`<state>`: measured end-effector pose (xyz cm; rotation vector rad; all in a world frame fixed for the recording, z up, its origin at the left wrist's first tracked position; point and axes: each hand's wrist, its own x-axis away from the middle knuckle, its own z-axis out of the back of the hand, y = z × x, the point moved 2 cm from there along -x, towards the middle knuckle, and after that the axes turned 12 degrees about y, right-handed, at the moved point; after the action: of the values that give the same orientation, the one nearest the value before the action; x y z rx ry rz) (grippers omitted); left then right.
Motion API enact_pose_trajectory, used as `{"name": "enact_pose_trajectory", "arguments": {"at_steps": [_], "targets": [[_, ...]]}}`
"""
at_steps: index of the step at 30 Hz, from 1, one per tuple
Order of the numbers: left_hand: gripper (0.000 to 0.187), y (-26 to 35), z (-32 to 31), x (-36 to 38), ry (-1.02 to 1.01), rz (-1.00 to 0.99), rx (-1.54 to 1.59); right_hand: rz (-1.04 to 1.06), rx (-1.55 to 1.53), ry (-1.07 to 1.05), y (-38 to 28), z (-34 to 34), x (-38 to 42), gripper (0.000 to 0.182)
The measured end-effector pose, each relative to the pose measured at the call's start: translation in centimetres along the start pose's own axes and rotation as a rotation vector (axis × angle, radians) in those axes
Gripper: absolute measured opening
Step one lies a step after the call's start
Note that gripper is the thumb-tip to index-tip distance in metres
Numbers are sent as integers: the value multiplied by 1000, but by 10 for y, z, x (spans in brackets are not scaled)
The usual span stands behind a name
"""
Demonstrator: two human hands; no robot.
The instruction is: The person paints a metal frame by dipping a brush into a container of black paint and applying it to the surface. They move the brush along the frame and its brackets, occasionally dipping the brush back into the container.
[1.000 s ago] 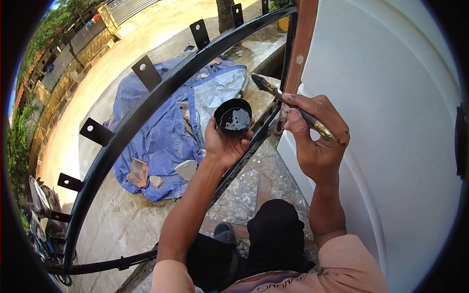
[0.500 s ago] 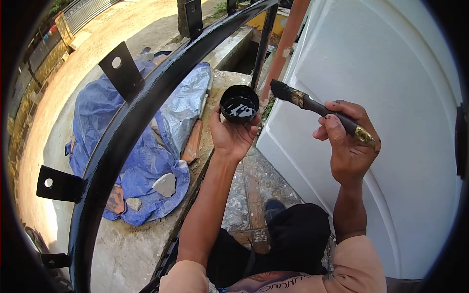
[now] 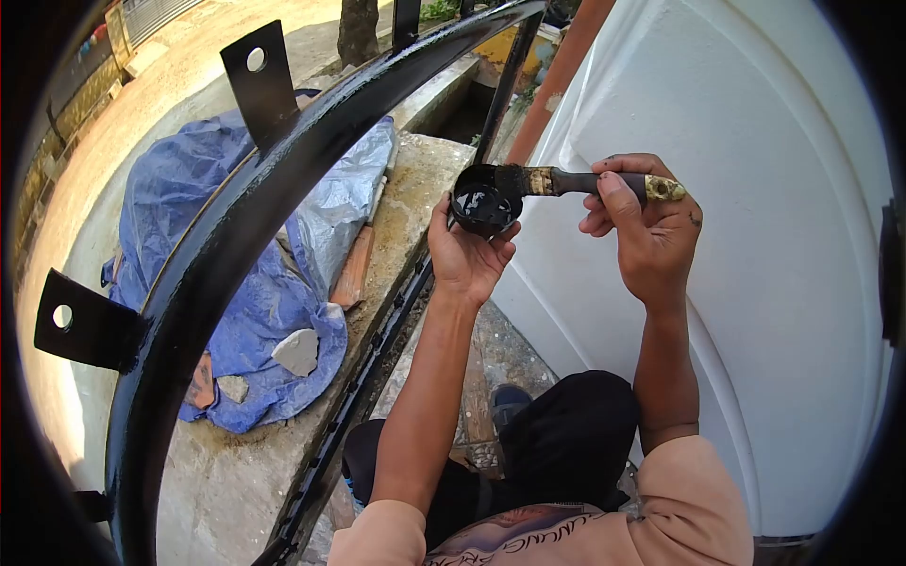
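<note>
Presently, right hand (image 3: 653,226): grip closed, thumb against fingers, around the handle of a paintbrush (image 3: 573,182). Handle lies nearly level; dark, loaded-looking bristles (image 3: 511,178) point toward the left hand and meet the rim of a small black cup (image 3: 485,227). Whether the tips reach the liquid cannot be told.

Left hand (image 3: 468,262): grip cupped beneath and around the cup, palm upward, mouth tilted toward the wearer. Glossy black liquid (image 3: 482,202) inside, with pale reflections.

Farther out: curved black metal frame (image 3: 217,241), shiny along its upper edge, bearing flat tabs (image 3: 259,87) with round holes. Brush and cup are both apart from it. Blue tarp (image 3: 184,184) beyond; white panel (image 3: 746,198) beside the right hand.

Judgement: step in hand looks like loading the bristles or wiping them at the rim. Next move calls for a steady cup, a light handle grip, and excess shed inside the rim, since a drip seems the likeliest fault.
</note>
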<state>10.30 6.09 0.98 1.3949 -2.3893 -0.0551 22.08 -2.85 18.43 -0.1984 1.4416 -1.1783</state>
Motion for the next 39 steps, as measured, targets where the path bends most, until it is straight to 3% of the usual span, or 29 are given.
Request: {"name": "enact_pose_trajectory", "arguments": {"at_steps": [15, 24, 27, 33, 39], "targets": [[65, -5, -7, 3, -58, -8, -59, 21, 208, -120, 43, -23, -13, 15], [63, -7, -5, -3, -47, 6, -59, 35, 226, -86, 50, -27, -16, 16], [64, -6, -2, -10, -68, 35, 3, 10, 219, -232, 41, -26, -15, 12], [64, 6, -3, -48, -70, 58, 43, 179, 260, -373, 43, -19, -13, 17], [64, 8, -19, -83, -79, 49, 57, 264, 360, -289, 57, -24, -23, 18]]}}
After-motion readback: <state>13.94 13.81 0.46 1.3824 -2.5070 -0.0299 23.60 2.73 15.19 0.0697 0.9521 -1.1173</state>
